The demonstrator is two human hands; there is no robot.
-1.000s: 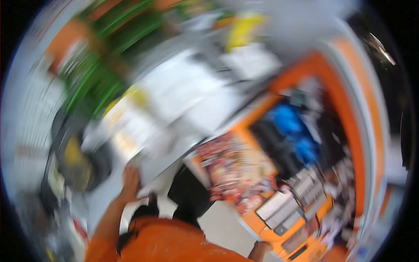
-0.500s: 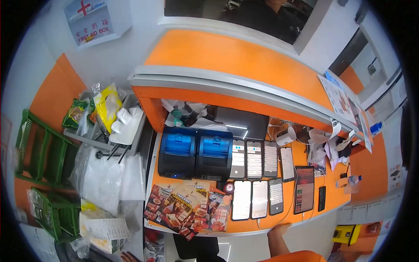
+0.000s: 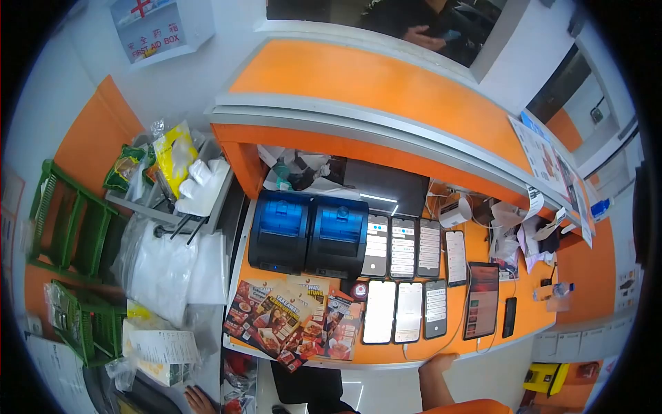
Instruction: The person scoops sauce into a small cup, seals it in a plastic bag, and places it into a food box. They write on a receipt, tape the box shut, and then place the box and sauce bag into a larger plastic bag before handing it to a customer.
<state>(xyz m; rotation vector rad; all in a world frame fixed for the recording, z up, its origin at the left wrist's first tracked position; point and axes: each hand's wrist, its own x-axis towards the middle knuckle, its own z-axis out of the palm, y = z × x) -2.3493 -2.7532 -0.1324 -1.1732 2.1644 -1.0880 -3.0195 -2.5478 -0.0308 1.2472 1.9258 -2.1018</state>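
Counter (image 3: pixel 531 310), orange on top, is met at its front edge by the right hand (image 3: pixel 437 367). Only a rounded part of that hand shows above an orange sleeve, so I cannot tell how far its grip is open or whether it has hold of anything. The left hand (image 3: pixel 198 399) shows only as a few fingers at the bottom rim of the view, low and to the left of the counter. Its grip cannot be judged either. It is close beneath a paper slip (image 3: pixel 162 347) that lies on a wrapped bundle.

Just beyond the right hand, phones (image 3: pixel 408 312) lie flat in two rows, screens lit, with a tablet (image 3: pixel 480 301) beside them to the right. Left of the phones are fanned flyers (image 3: pixel 293 323), and behind these stand two printers (image 3: pixel 309 233) with blue lids, side by side. Plastic bags (image 3: pixel 169 269) hang off the counter's left end, near green crates (image 3: pixel 69 228). A first aid box (image 3: pixel 155 27) is on the wall. Another person's hand (image 3: pixel 422 38) shows past the raised ledge.
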